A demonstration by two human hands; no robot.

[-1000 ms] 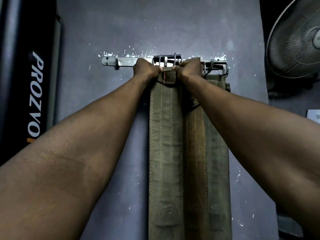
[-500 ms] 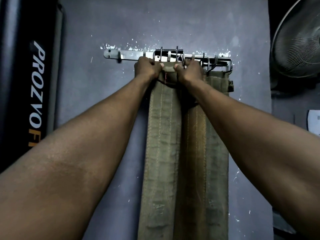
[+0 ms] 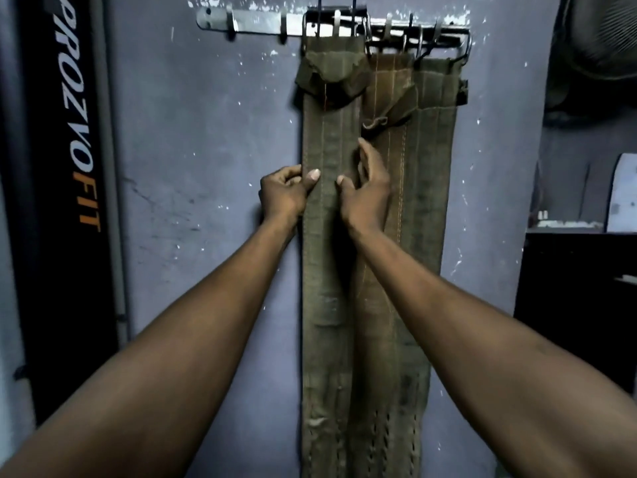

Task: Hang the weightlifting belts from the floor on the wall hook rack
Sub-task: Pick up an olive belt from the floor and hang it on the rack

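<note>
A metal hook rack (image 3: 262, 24) is fixed high on the grey wall. Three long belts hang from its hooks side by side: an olive belt (image 3: 327, 305) on the left, a brown belt (image 3: 386, 98) in the middle and another olive belt (image 3: 434, 150) on the right. My left hand (image 3: 284, 196) pinches the left edge of the left olive belt about a third of the way down. My right hand (image 3: 365, 188) grips its right edge at the same height, thumb on the front and fingers reaching up along the seam with the brown belt.
A tall black PROZVOFIT banner (image 3: 69, 167) stands against the wall at the left. A fan (image 3: 599, 36) sits at the upper right, above a dark cabinet (image 3: 579, 288). Several free hooks remain on the rack's left part.
Both hands have come down from the belt's top at the hooks to its upper middle. The left olive belt now hangs on the rack by itself. The view has tilted down.
</note>
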